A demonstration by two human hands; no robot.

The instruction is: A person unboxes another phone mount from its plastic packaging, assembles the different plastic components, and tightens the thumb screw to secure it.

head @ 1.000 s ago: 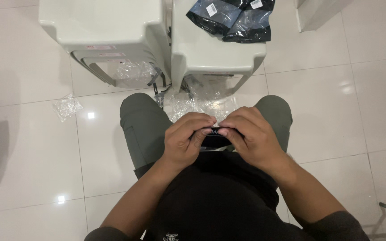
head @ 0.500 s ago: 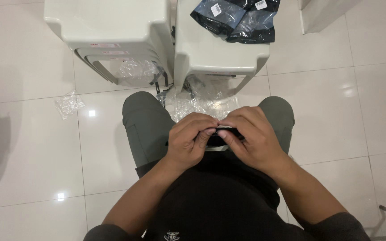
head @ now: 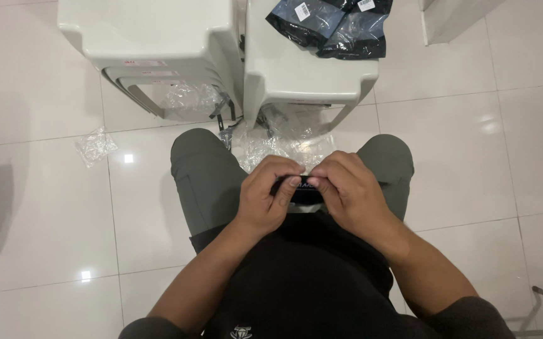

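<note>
Both hands meet over the lap, pinching one small black item (head: 298, 188) between them. Left hand (head: 265, 198): fingers curled in tight, thumb and fingertips clamped on the item's left end. Right hand (head: 350, 194): fingers bent over the top, thumb tip pressed on the item's right end, grip narrow. Item sits between the knees, just above the hem of the black shirt (head: 303, 282); most of it is hidden by the fingers, so its exact kind is unclear. Person is seated, grey-green trousers (head: 205, 182) on both legs, white tiled floor (head: 45, 220) around. Crumpled clear plastic wrap (head: 284, 144) lies on the floor just past the hands, between the knees and the stools. Another scrap of clear plastic (head: 96, 145) lies well apart to the left. Two groups of pale plastic stools ahead: a nested stack (head: 152, 37) on the left, with clear plastic under it, and a single stool (head: 296, 69) on the right, the two touching or nearly so. Dark bagged packets (head: 331, 25) lie on the right stool's seat at its far edge, overlapping each other.
</note>
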